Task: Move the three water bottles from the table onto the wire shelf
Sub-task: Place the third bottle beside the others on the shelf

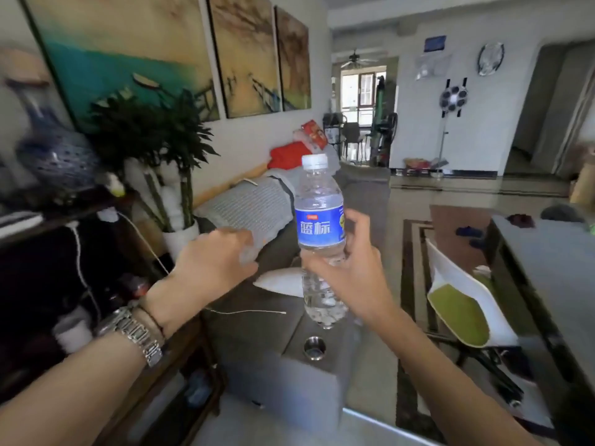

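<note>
While the right hand [347, 268] grips it, the bottle [320, 233] stands upright, cap up.

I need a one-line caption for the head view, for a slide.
Right hand holds an upright water bottle in the air; left hand grips a second, mostly hidden bottle above a grey sofa.

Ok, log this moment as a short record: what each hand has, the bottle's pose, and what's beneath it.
right hand: shut around the water bottle below its blue label
bottle pose: upright, white cap on, held in the air
left hand: closed on a clear object, seemingly a second bottle; blurred, mostly hidden
left wrist: metal watch
below the bottle: grey sofa armrest with a metal cup holder
wire shelf: cannot be clearly made out in this view
</note>
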The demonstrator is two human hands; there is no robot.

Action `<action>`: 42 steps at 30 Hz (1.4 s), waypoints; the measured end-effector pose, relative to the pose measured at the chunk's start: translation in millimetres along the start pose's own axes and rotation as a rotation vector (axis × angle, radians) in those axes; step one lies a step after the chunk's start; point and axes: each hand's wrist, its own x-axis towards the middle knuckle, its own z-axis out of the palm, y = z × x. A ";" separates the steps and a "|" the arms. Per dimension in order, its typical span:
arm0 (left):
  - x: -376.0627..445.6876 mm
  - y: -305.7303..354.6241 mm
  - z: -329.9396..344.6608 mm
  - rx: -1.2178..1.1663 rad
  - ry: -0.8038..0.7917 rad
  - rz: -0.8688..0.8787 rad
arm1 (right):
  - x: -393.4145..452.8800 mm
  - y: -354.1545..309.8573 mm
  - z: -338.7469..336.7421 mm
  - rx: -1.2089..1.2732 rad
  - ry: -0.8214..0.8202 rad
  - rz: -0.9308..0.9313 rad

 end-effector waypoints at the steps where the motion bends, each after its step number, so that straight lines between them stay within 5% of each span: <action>1: 0.6 -21.2 -8.0 0.019 0.017 -0.026 | 10.0 -8.7 22.2 0.028 -0.011 -0.024; 14: -14.7 -254.0 -93.5 0.338 0.041 -0.397 | 109.1 -107.6 262.2 0.322 -0.258 -0.294; 33: 3.3 -427.1 -142.0 0.581 0.103 -0.848 | 239.1 -198.9 493.8 0.584 -0.588 -0.550; 42: 12.4 -512.8 -168.1 0.601 0.216 -0.848 | 262.2 -267.3 580.9 0.653 -0.589 -0.559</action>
